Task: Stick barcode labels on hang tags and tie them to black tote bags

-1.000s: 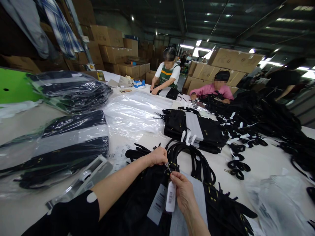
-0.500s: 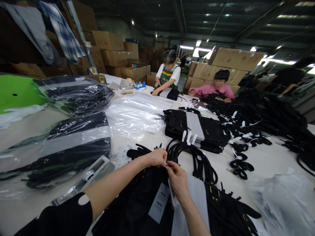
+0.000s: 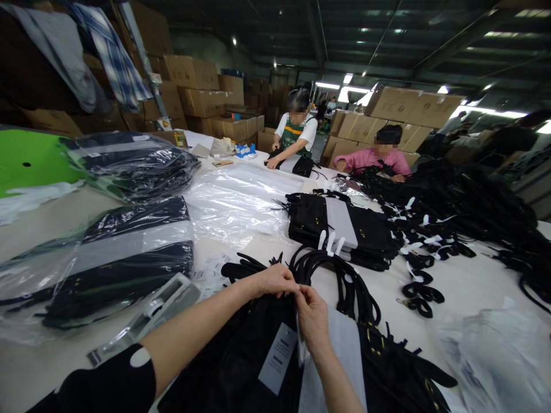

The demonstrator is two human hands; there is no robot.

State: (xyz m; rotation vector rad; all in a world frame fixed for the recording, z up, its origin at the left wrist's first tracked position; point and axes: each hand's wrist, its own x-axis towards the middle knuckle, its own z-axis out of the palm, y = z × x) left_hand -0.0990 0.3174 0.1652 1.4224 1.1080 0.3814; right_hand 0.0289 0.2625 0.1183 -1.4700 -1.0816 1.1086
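Near the closest edge of the counter point(image 3: 473, 287), the left hand point(image 3: 279, 279) and the right hand point(image 3: 316, 321) come together over a black bag point(image 3: 241, 355), their fingertips meeting just below its looped handles point(image 3: 355, 287). Each grip is clenched in a fine pinch; what lies between the fingertips is too small to make out. Pinching from both sides probably lets one hand steady something thin while the other works against it. The bag lies flat beneath the forearms, so the counter bears its weight and both hands are free for close work.

A grey printed tag point(image 3: 278, 358) rests on the dark fabric, left of the right hand, and the edge of a white tag point(image 3: 302, 344) shows beside that hand, mostly hidden by it. A pale sheet point(image 3: 342, 350) lies across the black goods, perhaps to keep surfaces from rubbing.

Toward the counter's left edge, black goods in clear plastic point(image 3: 129, 258) lie behind a grey tape dispenser point(image 3: 166, 307). Beyond the handles, a folded black stack point(image 3: 307, 218) sits with a pale band around its middle, likely to hold the layers neat.
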